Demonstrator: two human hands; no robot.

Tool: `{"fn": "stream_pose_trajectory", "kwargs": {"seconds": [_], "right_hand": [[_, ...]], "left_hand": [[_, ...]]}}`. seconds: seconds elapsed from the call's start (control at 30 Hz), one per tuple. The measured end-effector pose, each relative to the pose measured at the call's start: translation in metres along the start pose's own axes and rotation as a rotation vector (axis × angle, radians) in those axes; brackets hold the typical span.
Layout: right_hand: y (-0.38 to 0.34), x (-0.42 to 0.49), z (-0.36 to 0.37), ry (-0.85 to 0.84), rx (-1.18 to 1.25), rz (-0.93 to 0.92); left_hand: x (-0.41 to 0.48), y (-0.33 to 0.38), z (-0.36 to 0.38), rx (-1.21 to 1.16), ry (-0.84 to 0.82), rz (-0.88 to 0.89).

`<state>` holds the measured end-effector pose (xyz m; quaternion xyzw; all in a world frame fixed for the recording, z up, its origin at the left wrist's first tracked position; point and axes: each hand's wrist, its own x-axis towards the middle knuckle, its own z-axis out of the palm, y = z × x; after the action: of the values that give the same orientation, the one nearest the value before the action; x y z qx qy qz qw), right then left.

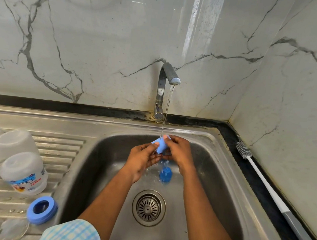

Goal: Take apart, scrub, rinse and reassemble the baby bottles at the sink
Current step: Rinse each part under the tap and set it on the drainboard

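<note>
Under the running tap (pixel 169 75) I hold a light blue bottle cap (pixel 160 146) over the sink basin (pixel 215 176). My right hand (pixel 180 153) pinches its top edge with curled fingers. My left hand (pixel 143 159) supports it from the left with its fingers around the cap. A darker blue bottle part (pixel 165 175) lies on the sink floor just below my hands. On the draining board at left stand two upturned clear bottles, one plain (pixel 13 146) and one with a printed label (pixel 24 174). A blue screw ring (pixel 42 211) lies near them.
The drain strainer (pixel 148 207) sits in the middle of the basin floor. A long white bottle brush (pixel 270 192) lies along the black counter edge at right. Clear domed pieces (pixel 13 229) rest at the bottom left. Marble walls close off the back and right.
</note>
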<state>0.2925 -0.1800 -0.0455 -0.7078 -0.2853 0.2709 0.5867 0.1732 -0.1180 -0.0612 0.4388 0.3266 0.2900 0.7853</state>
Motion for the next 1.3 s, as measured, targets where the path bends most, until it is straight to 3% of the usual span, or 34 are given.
{"fn": "stream_pose_trajectory", "kwargs": {"seconds": [0.1, 0.3, 0.47, 0.63, 0.83, 0.9, 1.03, 1.3], "right_hand": [[0.0007, -0.0024, 0.0041, -0.146, 0.003, -0.081], [-0.0055, -0.0029, -0.0024, 0.048, -0.054, -0.091], [-0.0006, -0.0038, 0.0049, -0.107, -0.072, -0.115], [-0.0004, -0.002, 0.0031, -0.063, -0.046, -0.136], [-0.0024, -0.0014, 0.0014, -0.019, -0.044, 0.057], [0.0, 0.0, 0.0022, 0.025, -0.112, 0.042], [0.001, 0.0043, 0.0019, 0.114, -0.089, 0.021], [-0.0044, -0.0024, 0.0025, -0.009, 0.047, 0.01]], "left_hand": [[-0.0009, 0.0046, 0.0004, -0.15, -0.006, -0.13], [0.0021, 0.005, -0.0041, -0.177, 0.073, -0.268], [0.0013, 0.0062, -0.0057, -0.29, 0.04, -0.316], [0.002, 0.0052, -0.0071, -0.324, 0.03, -0.355], [0.0024, 0.0025, -0.0042, -0.199, 0.085, -0.156], [0.0017, 0.0012, -0.0023, -0.162, 0.053, -0.108], [0.0029, -0.0004, -0.0034, -0.145, -0.011, -0.113], [0.0078, 0.0021, -0.0056, -0.301, 0.058, -0.131]]}}
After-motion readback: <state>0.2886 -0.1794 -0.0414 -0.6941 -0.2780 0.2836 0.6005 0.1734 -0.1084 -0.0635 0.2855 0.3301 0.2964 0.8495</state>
